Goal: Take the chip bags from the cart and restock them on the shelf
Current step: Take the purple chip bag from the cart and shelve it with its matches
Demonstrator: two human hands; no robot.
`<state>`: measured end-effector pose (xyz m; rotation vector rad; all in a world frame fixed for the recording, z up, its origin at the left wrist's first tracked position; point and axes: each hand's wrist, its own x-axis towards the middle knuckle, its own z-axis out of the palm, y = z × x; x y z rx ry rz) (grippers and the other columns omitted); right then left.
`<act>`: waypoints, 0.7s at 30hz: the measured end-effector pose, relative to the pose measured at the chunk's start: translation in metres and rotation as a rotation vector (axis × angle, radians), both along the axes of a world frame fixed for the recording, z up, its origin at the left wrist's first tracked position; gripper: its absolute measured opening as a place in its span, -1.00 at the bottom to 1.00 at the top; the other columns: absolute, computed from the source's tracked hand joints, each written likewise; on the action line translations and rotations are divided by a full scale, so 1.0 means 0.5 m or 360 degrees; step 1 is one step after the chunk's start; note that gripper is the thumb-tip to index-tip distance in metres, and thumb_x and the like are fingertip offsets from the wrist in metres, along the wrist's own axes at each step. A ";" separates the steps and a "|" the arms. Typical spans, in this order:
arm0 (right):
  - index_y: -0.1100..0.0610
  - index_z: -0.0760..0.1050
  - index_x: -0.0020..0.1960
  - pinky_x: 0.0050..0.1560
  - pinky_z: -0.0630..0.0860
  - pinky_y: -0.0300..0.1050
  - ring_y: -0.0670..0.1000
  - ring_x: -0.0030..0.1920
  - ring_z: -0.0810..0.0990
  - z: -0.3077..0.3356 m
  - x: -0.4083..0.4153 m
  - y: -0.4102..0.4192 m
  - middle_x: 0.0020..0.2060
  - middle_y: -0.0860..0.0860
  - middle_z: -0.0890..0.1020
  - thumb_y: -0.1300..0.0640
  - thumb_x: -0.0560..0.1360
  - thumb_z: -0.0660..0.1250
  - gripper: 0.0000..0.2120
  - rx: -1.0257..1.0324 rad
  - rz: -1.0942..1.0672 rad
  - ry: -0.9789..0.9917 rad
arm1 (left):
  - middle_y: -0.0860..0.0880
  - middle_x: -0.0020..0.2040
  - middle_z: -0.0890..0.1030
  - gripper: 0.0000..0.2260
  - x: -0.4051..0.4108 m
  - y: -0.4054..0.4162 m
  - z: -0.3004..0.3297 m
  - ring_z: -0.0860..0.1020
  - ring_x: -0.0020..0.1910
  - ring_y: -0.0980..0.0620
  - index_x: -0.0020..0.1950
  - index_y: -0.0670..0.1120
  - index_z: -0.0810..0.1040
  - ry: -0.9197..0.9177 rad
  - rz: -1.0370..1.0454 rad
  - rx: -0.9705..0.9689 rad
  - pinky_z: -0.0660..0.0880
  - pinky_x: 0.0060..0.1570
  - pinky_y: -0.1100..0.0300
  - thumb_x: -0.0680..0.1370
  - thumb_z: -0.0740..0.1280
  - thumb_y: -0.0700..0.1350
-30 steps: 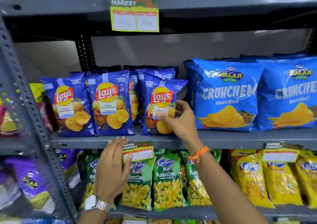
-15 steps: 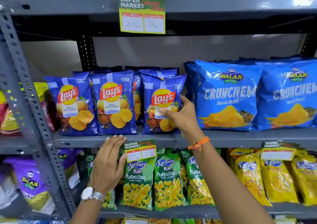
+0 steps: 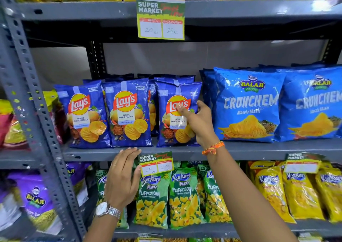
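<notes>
While the right hand [image 3: 199, 123] grips the right edge of the third Lay's bag [image 3: 176, 115], thumb across the logo and fingers curled behind, that bag stands upright on the grey middle shelf [image 3: 240, 150] just beside two more Lay's bags [image 3: 105, 114] reading "India's Magic Masala". Down below, the left hand [image 3: 123, 177] lies flat and loose, fingertips [image 3: 129, 149] touching the shelf lip, holding nothing, right next to a "Super Market" price tag [image 3: 156, 163] marked 15 and 20. Right of the hand stand big Balaji Crunchem bags [image 3: 246, 104], "Masala Masti". Underneath, green Kurkure Puffcorn packs [image 3: 183, 197] fill the lower shelf.
</notes>
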<state>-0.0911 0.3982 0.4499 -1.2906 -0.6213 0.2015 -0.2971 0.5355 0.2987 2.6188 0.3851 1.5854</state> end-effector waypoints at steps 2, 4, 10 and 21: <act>0.13 0.52 0.22 0.15 0.67 0.12 0.05 0.12 0.70 0.002 -0.006 0.012 0.13 0.05 0.68 -0.04 0.29 0.66 -0.40 -0.0015 -0.0022 0.0032 | -0.12 0.29 0.60 -0.61 0.000 -0.002 0.001 0.47 0.33 -0.04 0.36 -0.21 0.56 -0.0006 -0.0002 0.0000 0.23 0.52 0.09 0.65 0.16 -0.05; 0.15 0.52 0.28 0.09 0.69 0.16 0.07 0.09 0.73 -0.003 -0.007 0.020 0.13 0.07 0.71 -0.23 0.14 0.67 -0.16 -0.0018 -0.0052 -0.0001 | -0.12 0.29 0.60 -0.62 -0.002 -0.004 0.003 0.47 0.33 -0.04 0.36 -0.21 0.56 -0.0005 -0.0007 -0.0001 0.21 0.53 0.13 0.64 0.17 -0.06; 0.13 0.39 0.45 0.26 0.62 0.13 0.08 0.39 0.55 0.003 -0.008 0.005 0.43 0.07 0.51 -0.22 0.20 0.65 -0.04 -0.0055 -0.0077 -0.0086 | -0.10 0.30 0.59 -0.62 -0.008 -0.004 0.006 0.46 0.34 -0.04 0.38 -0.18 0.54 0.0065 -0.0038 -0.0055 0.17 0.54 0.17 0.65 0.16 -0.06; 0.01 0.50 0.19 0.09 0.57 -0.01 0.07 0.07 0.61 -0.067 0.067 -0.296 0.04 -0.01 0.64 -0.13 0.24 0.64 -0.38 -0.0035 -0.1124 -0.0527 | -0.13 0.35 0.58 -0.59 0.046 -0.192 0.002 0.48 0.41 -0.12 0.38 -0.22 0.55 -0.0061 -0.0208 0.0035 0.23 0.58 0.02 0.63 0.22 -0.03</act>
